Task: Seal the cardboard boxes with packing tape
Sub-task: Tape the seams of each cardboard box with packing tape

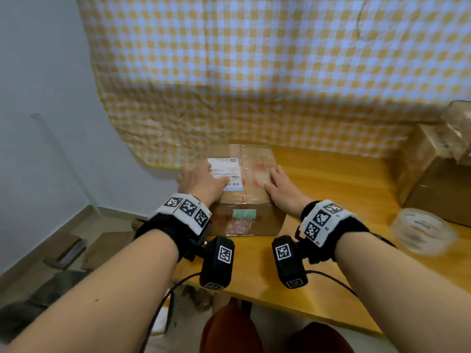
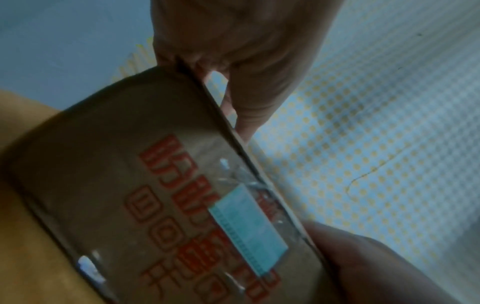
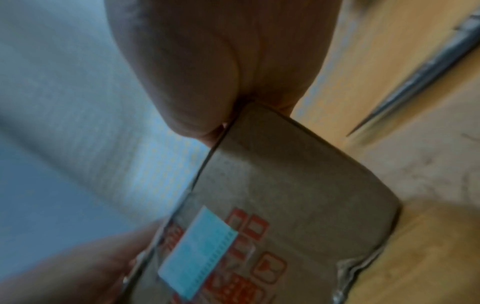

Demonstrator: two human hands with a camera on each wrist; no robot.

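Note:
A brown cardboard box (image 1: 251, 225) with red print, a white shipping label (image 1: 224, 171) and a small green sticker (image 1: 244, 214) sits on the wooden table (image 1: 339, 210). Clear tape runs along its top seam. My left hand (image 1: 204, 179) lies flat on the top left, fingers over the label. My right hand (image 1: 277, 184) rests flat on the top right, near the edge. The left wrist view shows the box front (image 2: 116, 185) under the left hand (image 2: 233, 61). In the right wrist view the right hand (image 3: 207, 72) lies along the top edge of the box (image 3: 298, 185).
A clear packing tape roll (image 1: 423, 230) lies on the table to the right. Behind it stand other cardboard boxes (image 1: 433, 184). A yellow checked cloth (image 1: 254, 85) hangs behind the table. Flattened cardboard (image 1: 76, 250) lies on the floor at the left.

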